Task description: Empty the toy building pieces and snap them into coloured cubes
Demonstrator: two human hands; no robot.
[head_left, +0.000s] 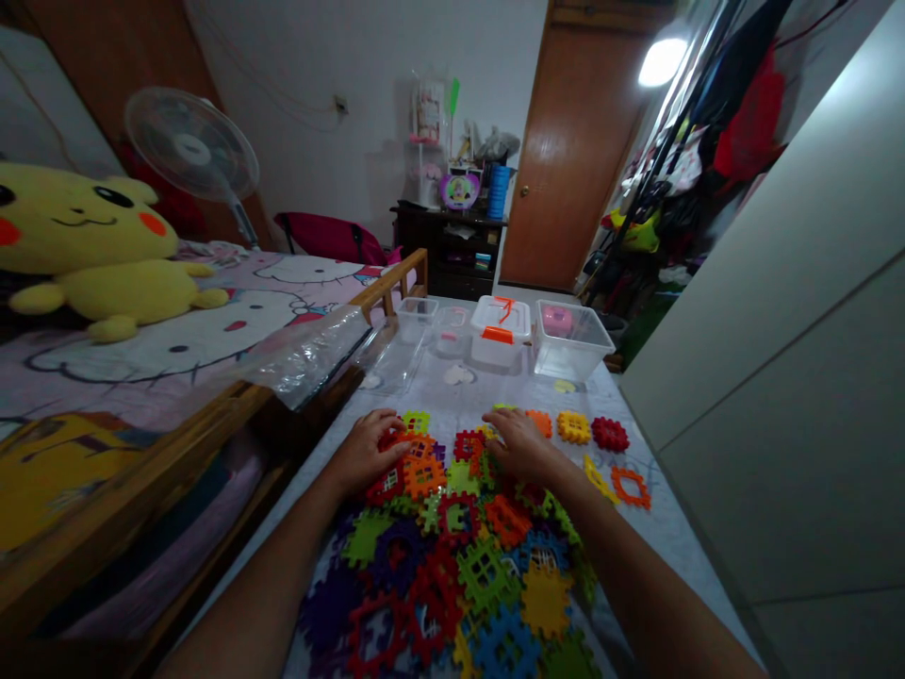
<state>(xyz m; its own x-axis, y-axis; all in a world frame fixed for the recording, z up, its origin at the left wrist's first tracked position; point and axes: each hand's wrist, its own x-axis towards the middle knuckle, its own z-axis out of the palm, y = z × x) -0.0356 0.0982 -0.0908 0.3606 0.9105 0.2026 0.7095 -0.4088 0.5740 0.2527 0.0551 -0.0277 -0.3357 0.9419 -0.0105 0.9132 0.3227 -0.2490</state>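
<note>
A heap of colourful plastic interlocking building tiles [487, 571] covers the near part of the table, many of them square with notched edges. At its far left side lies my left hand [369, 455], thumb and fingers apart over red and orange tiles [424, 477]. My right hand [521, 441] reaches over the far right of the heap, fingers spread and bent down near a red tile [468, 445]. Its fingertips partly hide the pieces below. Beyond it stand a yellow tile [573, 427] and a dark red tile [610, 434]. An orange frame tile [631, 488] lies apart on the right.
Clear plastic boxes [574, 354] and a white-lidded box [501, 332] with an orange latch stand at the table's far end. A wooden bed rail [233, 434] borders the left side, with clear plastic sheeting [311, 354] over it. A pale cabinet [770, 377] rises on the right.
</note>
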